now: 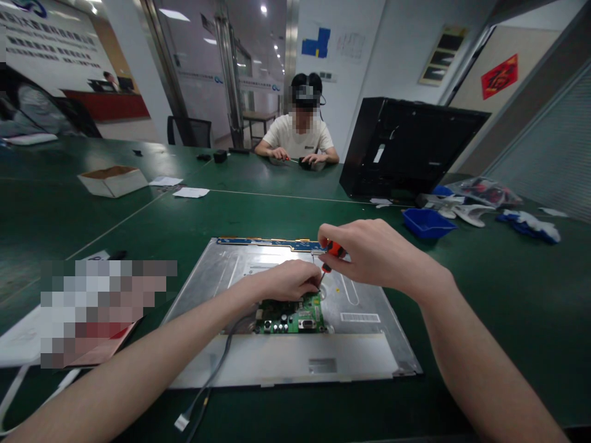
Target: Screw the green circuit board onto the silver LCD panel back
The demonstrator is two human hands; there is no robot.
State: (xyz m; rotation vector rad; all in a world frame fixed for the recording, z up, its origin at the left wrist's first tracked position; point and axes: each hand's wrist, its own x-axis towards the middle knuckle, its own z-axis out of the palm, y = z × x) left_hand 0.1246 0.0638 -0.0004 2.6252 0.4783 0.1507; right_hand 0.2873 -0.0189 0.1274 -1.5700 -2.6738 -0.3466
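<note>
A silver display panel [364,351] lies back side up on the green table, with a green circuit board [286,321] at its middle. My right hand [364,249] is closed around a red and black screwdriver [327,267], whose shaft slants down to the board's upper right corner. Close to that tip, my left hand [295,280] rests over the board with fingers pinched together. Whatever they grip is hidden. Along the panel's far edge runs a blue circuit strip [258,242]. A grey cable [225,351] trails from the board to a white connector [181,422].
A black monitor housing [410,144] stands back right, near a blue tray [428,223] and gloves [530,225]. At left are a cardboard box [113,182], papers [191,192] and a blurred-out item [101,314]. Across the table another person [305,132] works with small parts.
</note>
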